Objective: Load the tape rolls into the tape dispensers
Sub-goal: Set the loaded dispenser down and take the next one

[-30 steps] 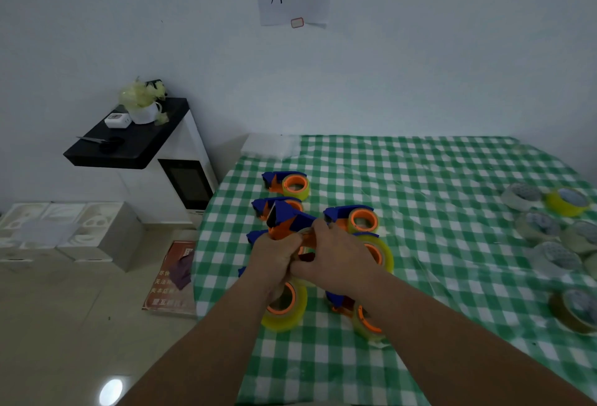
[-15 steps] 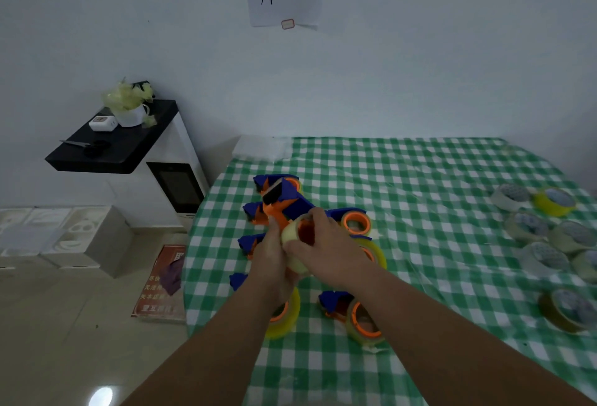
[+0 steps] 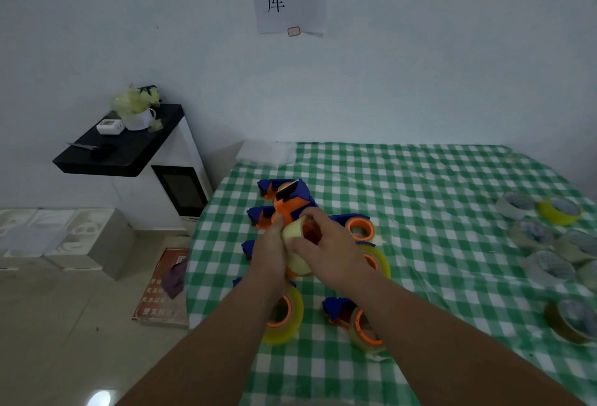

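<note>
Tape roll (image 3: 295, 252), pale yellow, sits at centre frame, raised off the bench (image 3: 436, 211) and caught between both hands. The right hand (image 3: 332, 255) curls over it from the right side, thumb across its near face and fingers wrapped round the rim. The left hand (image 3: 269, 255) closes on the left side, its thumb tip up against the edge of the roll and its fingers on the orange body of the dispenser (image 3: 289, 203), whose blue head and toothed blade point up and away toward the upper middle of the frame.

So the dispenser's long axis runs from the hands up-frame, and the roll lies at its lower, near end, just where the orange hub should be. The roll's open face looks turned toward the right hand, though the hub itself is hidden behind the fingers, so how far the roll is seated I cannot tell. My judgement is that the right hand is the one placed to press it home while the left steadies the body.

Spare rolls (image 3: 546, 237) wait at the right edge of the frame.
</note>
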